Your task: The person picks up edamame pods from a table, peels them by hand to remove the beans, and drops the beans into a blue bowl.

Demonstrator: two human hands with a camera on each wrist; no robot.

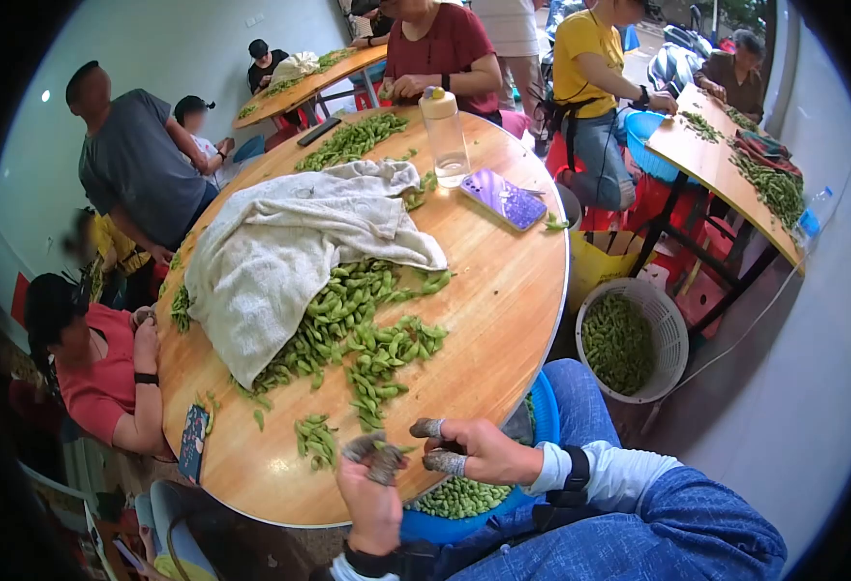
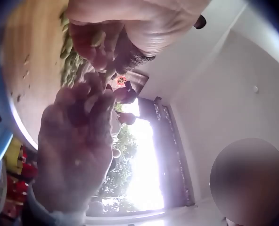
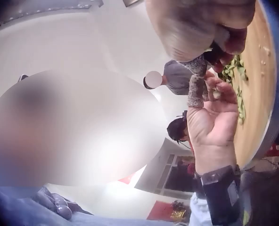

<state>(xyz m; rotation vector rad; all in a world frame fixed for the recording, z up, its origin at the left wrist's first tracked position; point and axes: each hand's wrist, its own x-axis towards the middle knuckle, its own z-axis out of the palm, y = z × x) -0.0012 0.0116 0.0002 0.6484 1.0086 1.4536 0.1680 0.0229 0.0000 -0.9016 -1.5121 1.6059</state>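
My left hand (image 1: 372,494) pinches a green edamame pod (image 1: 406,448) over the table's near edge, grey knitted covers on its thumb and finger. A pale bean (image 3: 217,94) shows among its curled lower fingers in the right wrist view. Close at the right, my right hand (image 1: 488,455) has bent fingers, with covered thumb and forefinger spread a little apart near the pod's tip. Both hands' fingertips meet in the left wrist view. Below them, a blue basin (image 1: 435,528) holds shelled beans (image 1: 464,497). A small group of pods (image 1: 316,441) lies left of the hands.
A larger pod heap (image 1: 348,310) lies partly under a pale cloth (image 1: 290,242) on the round table (image 1: 503,290). A purple phone (image 1: 505,198) and a bottle (image 1: 445,140) stand farther back. A white basket (image 1: 672,334) of pods is at right. Several people sit around.
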